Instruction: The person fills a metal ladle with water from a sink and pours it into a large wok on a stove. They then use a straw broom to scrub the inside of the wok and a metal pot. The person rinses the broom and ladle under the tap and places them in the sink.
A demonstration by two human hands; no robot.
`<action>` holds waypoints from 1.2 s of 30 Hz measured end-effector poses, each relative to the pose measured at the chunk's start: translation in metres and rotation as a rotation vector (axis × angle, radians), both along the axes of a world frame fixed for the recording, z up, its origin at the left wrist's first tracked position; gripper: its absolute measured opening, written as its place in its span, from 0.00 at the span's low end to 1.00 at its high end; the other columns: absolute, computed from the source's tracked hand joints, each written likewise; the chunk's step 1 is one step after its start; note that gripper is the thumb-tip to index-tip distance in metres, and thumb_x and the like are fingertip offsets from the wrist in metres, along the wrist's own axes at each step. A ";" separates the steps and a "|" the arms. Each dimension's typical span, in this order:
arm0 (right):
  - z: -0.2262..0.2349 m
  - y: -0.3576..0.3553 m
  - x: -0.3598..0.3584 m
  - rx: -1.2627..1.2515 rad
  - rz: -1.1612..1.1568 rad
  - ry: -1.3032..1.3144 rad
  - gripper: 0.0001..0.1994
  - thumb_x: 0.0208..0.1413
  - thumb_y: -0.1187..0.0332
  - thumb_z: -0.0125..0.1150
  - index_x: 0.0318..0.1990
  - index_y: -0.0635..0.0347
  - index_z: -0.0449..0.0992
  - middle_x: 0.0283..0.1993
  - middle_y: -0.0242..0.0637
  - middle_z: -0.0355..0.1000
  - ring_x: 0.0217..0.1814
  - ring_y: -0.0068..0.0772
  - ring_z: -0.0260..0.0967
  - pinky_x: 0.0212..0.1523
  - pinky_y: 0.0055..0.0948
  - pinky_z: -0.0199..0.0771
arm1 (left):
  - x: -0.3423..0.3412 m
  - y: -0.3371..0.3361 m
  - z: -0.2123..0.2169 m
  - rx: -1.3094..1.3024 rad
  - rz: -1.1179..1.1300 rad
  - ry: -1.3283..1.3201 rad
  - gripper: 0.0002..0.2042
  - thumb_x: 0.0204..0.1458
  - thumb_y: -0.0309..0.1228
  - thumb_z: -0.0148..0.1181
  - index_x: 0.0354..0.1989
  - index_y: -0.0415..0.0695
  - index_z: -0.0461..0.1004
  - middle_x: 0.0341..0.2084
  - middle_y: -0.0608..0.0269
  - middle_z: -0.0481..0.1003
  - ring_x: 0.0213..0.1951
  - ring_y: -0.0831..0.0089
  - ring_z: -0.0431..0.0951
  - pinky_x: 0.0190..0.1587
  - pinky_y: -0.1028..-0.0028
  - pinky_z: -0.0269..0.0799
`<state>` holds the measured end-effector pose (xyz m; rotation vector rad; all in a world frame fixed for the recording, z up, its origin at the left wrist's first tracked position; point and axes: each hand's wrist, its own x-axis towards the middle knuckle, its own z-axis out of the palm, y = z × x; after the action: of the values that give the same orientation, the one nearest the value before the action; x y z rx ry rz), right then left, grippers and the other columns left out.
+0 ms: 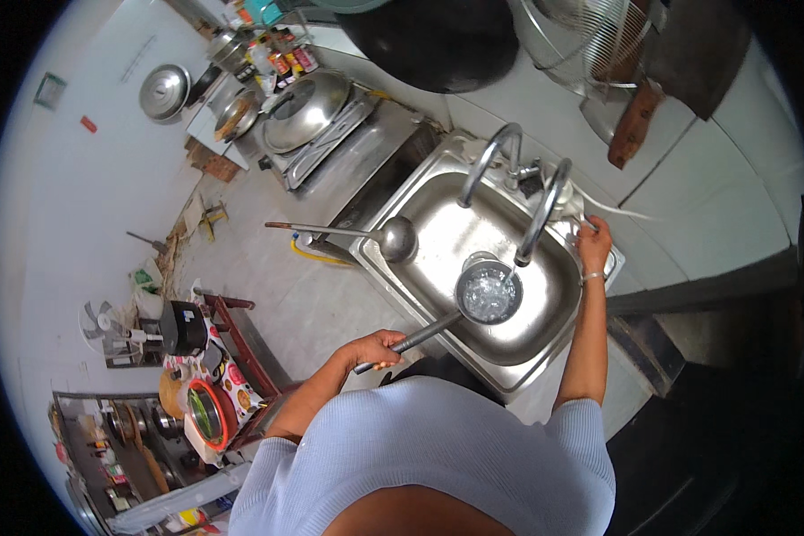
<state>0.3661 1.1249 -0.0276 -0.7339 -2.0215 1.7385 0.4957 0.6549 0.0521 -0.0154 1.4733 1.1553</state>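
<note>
My left hand (373, 347) grips the long grey handle of a round, deep dipper (432, 330). The dipper's bowl sits low over the right part of the steel sink (438, 223), below the spout of the right-hand faucet (545, 214). Water runs into it, and its surface is churned and bubbly. At the sink's far right corner, my right hand (594, 246) has its fingers closed around a small metal tap handle, mostly hidden by them. A second curved faucet (481, 168) stands to the left.
A ladle (399, 239) rests across the sink's left edge, its handle sticking out leftward. Farther left stands a stove with a large lidded wok (307, 112). A cleaver (701, 54), a strainer (598, 40) and a black wok (438, 40) hang on the back wall.
</note>
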 end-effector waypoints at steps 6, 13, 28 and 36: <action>0.047 -0.022 0.032 -0.481 -0.103 0.113 0.20 0.53 0.73 0.51 0.54 0.62 0.59 0.33 0.42 0.72 0.18 0.19 0.64 0.13 0.15 0.58 | 0.006 -0.025 0.038 0.034 0.028 0.001 0.18 0.46 0.24 0.57 0.48 0.42 0.65 0.13 0.72 0.64 0.15 0.85 0.63 0.16 0.82 0.58; -0.030 -0.103 0.106 -0.536 -0.176 -0.021 0.06 0.56 0.69 0.48 0.38 0.59 0.69 0.21 0.31 0.67 0.15 0.17 0.60 0.12 0.15 0.57 | 0.015 -0.092 0.093 -0.008 0.058 0.135 0.21 0.45 0.22 0.56 0.51 0.40 0.64 0.15 0.71 0.63 0.16 0.84 0.64 0.19 0.80 0.58; -0.013 -0.530 -0.045 -1.134 0.236 -0.401 0.24 0.48 0.41 0.53 0.29 0.55 0.67 0.24 0.39 0.70 0.22 0.31 0.70 0.16 0.24 0.68 | 0.088 -0.424 0.146 -0.138 0.479 0.330 0.10 0.47 0.28 0.57 0.36 0.40 0.67 0.16 0.71 0.65 0.18 0.83 0.66 0.21 0.80 0.62; -0.046 -0.593 -0.104 -1.118 0.135 -0.349 0.26 0.52 0.39 0.43 0.23 0.55 0.65 0.10 0.29 0.58 0.08 0.26 0.50 0.08 0.23 0.47 | 0.093 -0.575 0.127 -0.274 0.689 0.338 0.06 0.46 0.28 0.56 0.30 0.42 0.67 0.16 0.70 0.65 0.19 0.82 0.66 0.20 0.79 0.62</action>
<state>0.2624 0.5319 -0.0740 -1.2835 -1.1006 2.9749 0.5888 0.0801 0.1791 -0.5804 1.9994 1.5381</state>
